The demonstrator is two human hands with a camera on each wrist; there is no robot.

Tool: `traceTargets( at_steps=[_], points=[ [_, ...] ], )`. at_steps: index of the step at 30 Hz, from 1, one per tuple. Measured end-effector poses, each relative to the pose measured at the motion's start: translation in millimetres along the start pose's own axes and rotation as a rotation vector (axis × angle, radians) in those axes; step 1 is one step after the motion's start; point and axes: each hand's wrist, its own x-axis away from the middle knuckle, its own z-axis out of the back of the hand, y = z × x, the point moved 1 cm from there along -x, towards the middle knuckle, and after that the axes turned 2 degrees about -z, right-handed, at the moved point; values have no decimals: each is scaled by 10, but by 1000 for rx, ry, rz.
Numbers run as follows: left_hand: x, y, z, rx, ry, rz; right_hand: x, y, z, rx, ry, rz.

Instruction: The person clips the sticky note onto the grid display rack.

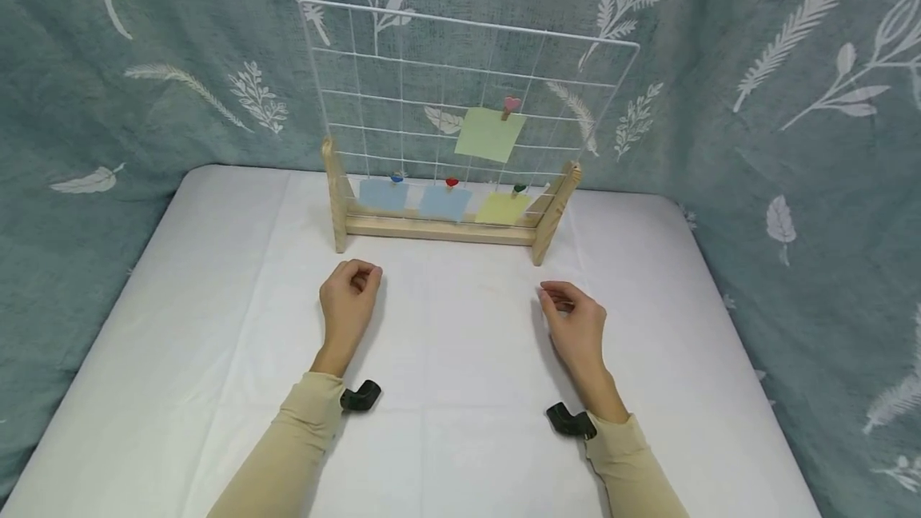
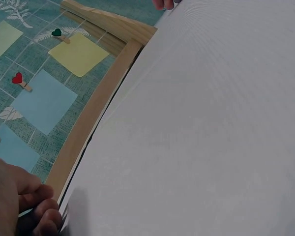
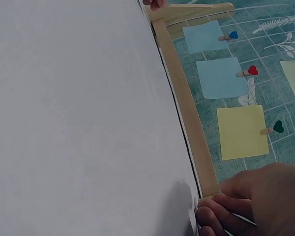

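Observation:
My left hand (image 1: 348, 298) hovers by the left foot of a wooden stand (image 1: 439, 229), fingers loosely curled around nothing. On the other side my right hand (image 1: 576, 318) is held the same way, near the stand's right foot. A white wire grid (image 1: 468, 69) rises from the stand. Heart-topped clothespins fasten paper notes to it: a pale green note (image 1: 489, 134) higher up with a pink-heart clothespin (image 1: 509, 106). Along the bottom hang two blue notes (image 3: 221, 77) with blue-heart and red-heart clothespins (image 3: 252, 70), and a yellow note (image 3: 242, 132) with a green-heart clothespin (image 3: 278, 127).
A white cloth covers the table (image 1: 460, 438) under both hands. Behind and around it hangs a teal curtain (image 1: 209, 38) with white leaf prints. Black camera mounts (image 1: 361, 396) stick out from both wrists, at the cuffs of beige sleeves (image 1: 284, 442).

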Motion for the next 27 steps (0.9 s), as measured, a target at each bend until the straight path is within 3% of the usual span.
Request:
traceTargets(
  at_steps=[6,15,27],
  points=[
    [-16,11,-29,-12,7,-33,-13,32,18,8,7,-20],
    [56,-27,-17,-43,-29,14,69,83,27,20,-14,-51],
    [16,6,-30,-41,18,-30,-7,54,41,3,-18,-34]
  ],
)
